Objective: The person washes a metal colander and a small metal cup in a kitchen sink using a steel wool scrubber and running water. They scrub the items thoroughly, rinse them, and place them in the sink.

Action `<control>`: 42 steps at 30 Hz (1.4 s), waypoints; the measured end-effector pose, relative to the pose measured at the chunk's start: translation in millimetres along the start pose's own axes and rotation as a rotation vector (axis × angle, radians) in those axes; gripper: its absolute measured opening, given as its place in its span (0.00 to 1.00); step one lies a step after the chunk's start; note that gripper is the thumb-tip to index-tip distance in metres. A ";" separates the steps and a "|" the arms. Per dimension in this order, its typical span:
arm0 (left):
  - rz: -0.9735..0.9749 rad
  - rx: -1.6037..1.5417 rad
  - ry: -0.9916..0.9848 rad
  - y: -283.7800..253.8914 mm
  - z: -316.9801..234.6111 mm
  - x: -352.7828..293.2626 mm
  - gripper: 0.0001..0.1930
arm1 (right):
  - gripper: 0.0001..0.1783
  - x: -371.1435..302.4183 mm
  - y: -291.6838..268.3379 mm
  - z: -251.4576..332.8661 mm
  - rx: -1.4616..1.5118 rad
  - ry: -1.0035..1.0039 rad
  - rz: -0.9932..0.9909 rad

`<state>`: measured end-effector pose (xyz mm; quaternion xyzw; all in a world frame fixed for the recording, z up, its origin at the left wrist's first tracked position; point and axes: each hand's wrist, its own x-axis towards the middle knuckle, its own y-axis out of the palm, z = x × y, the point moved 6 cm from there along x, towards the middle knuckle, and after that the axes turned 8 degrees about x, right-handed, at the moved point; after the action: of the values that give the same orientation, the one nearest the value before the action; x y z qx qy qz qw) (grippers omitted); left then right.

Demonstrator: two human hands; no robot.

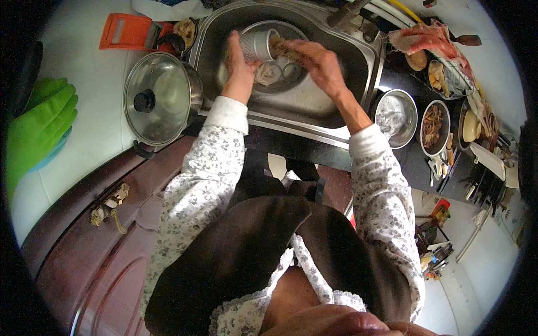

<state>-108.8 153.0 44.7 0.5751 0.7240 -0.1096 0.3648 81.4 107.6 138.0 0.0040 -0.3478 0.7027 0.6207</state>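
Note:
Over the sink, my left hand point(240, 73) grips a white cup-like container point(256, 45) with a textured side, its mouth turned toward the right. My right hand point(320, 63) is curled, somewhat blurred, around a brown fibrous scrubber point(277, 47) at that mouth. Whether the scrubber reaches inside, I cannot tell. Below both hands a round metal basin point(292, 29) stands in the stainless steel sink point(328, 99). Within the basin lie a pale crumpled-looking piece point(268, 74) and clear round glassware, partly hidden by my hands.
Left of the sink stand a glass-lidded pot point(168, 101) and an orange grater point(126, 32). Green rubber gloves point(42, 126) lie on the far-left counter. To the right are a metal bowl point(395, 120), a bowl of brown food pieces point(432, 129) and a wire basket point(451, 75).

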 end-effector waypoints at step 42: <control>0.081 0.872 0.875 51.1 -55.8 -55.5 0.43 | 0.17 -25.7 -44.8 -41.9 0.297 0.575 -0.544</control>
<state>-80.7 159.6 133.9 0.6898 0.6728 -0.1356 -0.2306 144.4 105.3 116.6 -0.0113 -0.0418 0.5283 0.8479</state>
